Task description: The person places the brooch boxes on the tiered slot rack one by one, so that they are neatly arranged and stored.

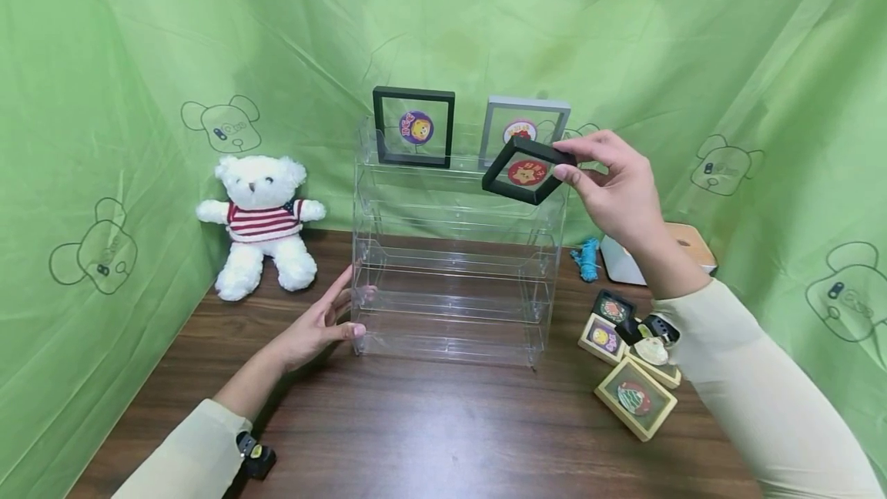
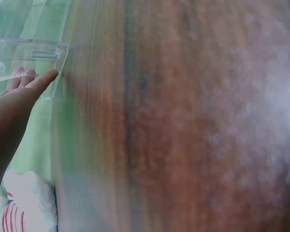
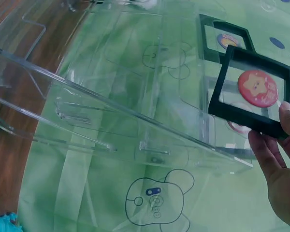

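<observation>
My right hand [image 1: 620, 192] pinches a black square display frame [image 1: 527, 172] by its right corner. The frame is tilted and has a red round badge with a star at its centre. It is in front of the upper right of a clear tiered display rack [image 1: 453, 303], overlapping a grey display frame [image 1: 487, 129] on the top tier. Another black frame with a purple badge [image 1: 417, 128] stands at the top left. My left hand [image 1: 312, 335] touches the rack's lower left side, fingers straight along the panel and thumb near the front edge.
A white teddy bear [image 1: 263, 226] in a striped shirt sits left of the rack. On the right lie several more small frames, including a cream one [image 1: 635, 399], a blue cord bundle [image 1: 587, 260] and a white box-like object [image 1: 689, 245]. Green cloth surrounds the wooden table [image 1: 416, 430].
</observation>
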### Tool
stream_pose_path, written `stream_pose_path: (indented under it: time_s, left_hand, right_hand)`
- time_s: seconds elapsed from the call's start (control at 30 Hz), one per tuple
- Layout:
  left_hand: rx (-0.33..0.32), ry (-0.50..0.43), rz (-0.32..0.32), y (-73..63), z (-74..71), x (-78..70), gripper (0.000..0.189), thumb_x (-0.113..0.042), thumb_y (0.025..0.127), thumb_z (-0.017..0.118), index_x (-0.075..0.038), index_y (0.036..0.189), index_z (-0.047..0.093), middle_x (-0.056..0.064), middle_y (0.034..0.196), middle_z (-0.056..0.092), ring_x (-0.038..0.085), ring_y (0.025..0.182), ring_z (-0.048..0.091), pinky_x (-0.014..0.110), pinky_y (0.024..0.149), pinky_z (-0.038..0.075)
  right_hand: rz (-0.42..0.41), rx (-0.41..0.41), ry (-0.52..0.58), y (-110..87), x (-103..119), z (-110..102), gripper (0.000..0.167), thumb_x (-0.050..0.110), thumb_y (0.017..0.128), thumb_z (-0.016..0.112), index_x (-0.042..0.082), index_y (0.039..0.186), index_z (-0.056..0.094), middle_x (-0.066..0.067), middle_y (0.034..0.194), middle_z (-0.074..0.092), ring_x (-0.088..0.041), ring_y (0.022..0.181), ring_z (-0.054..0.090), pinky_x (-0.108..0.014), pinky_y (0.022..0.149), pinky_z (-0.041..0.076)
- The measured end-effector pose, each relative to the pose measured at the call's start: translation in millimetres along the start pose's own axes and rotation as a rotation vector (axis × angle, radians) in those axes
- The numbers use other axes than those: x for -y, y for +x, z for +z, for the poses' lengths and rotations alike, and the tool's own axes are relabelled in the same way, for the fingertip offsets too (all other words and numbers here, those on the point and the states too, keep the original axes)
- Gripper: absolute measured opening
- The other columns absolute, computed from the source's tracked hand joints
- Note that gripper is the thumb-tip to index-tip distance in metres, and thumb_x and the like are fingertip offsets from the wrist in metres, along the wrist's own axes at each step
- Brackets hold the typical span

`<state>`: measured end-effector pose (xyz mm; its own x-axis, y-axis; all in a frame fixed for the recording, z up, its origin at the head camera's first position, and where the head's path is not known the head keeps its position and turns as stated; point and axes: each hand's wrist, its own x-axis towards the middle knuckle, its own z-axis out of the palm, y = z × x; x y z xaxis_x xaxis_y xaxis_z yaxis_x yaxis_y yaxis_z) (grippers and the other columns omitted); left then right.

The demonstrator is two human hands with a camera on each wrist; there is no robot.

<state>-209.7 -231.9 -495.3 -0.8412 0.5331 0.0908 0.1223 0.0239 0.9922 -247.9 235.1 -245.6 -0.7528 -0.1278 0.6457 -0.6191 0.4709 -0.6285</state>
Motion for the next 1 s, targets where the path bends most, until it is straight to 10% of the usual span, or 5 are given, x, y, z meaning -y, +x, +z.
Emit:
stream_pose_path:
  time_s: [0.47, 0.7, 1.0]
  left_hand:
    - [0.018, -0.016, 0.023, 0.7, -0.3, -0.8, 0.112, -0.001, 0.104, 0.073, -0.041, 0.178, -0.001, 0.031, 0.178, 0.027, 0.057, 0.167, 0.013, 0.019, 0.116, 0.046]
    - [0.016, -0.016, 0.025, 0.7, -0.3, -0.5, 0.112, -0.001, 0.104, 0.073, -0.041, 0.178, -0.001, 0.031, 0.178, 0.027, 0.056, 0.167, 0.014, 0.017, 0.116, 0.046]
    - [0.015, -0.011, 0.027, 0.9, -0.5, 0.1, 0.112, -0.002, 0.104, 0.073, -0.041, 0.178, -0.001, 0.031, 0.178, 0.027, 0.057, 0.167, 0.015, 0.018, 0.116, 0.046]
  right_hand:
    - [-0.248, 0.098, -0.322, -2.1, -10, 20, 0.025, -0.003, 0.099, 0.079, 0.0, 0.123, 0.082, -0.016, 0.115, 0.073, -0.032, 0.103, 0.075, -0.003, 0.093, 0.051]
    - [-0.278, 0.121, -0.373, -3.8, -11, 27, 0.026, -0.006, 0.099, 0.077, -0.003, 0.125, 0.081, -0.018, 0.113, 0.073, -0.031, 0.088, 0.07, -0.024, 0.072, 0.043]
    - [-0.358, 0.19, -0.567, -5.2, -14, 30, 0.033, -0.008, 0.103, 0.069, -0.005, 0.135, 0.075, -0.023, 0.121, 0.073, -0.042, 0.103, 0.073, -0.049, 0.081, 0.063]
